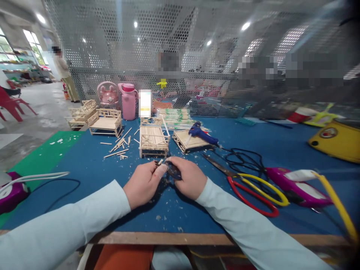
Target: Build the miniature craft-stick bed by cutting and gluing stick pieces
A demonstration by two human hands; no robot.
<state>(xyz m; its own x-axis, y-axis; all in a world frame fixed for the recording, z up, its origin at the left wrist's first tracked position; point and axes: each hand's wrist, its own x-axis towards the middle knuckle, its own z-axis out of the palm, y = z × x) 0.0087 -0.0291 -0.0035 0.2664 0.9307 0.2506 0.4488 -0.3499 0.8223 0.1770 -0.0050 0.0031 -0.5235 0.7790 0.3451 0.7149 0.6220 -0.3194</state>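
Note:
My left hand (144, 183) pinches a small pale stick piece (160, 162) above the blue tabletop. Close beside it, at the right, my right hand (189, 178) is wrapped round a dark cutting tool (173, 170), whose head is near the stick. Just beyond both hands stands a small bed-like frame of wooden sticks (153, 138). A flat stick platform (191, 140) lies to its right, with a blue glue gun (203, 134) resting on it. Loose sticks (119, 144) are scattered at the left of the frame.
Large scissors with red and yellow handles (253, 185) lie at the right, near black cables and a purple device (299, 189). Further stick furniture (105, 122), a pink bottle (129, 103) and bundled sticks (177, 117) stand at the back, before a perforated metal screen (112, 45). A person (64, 73) stands far left.

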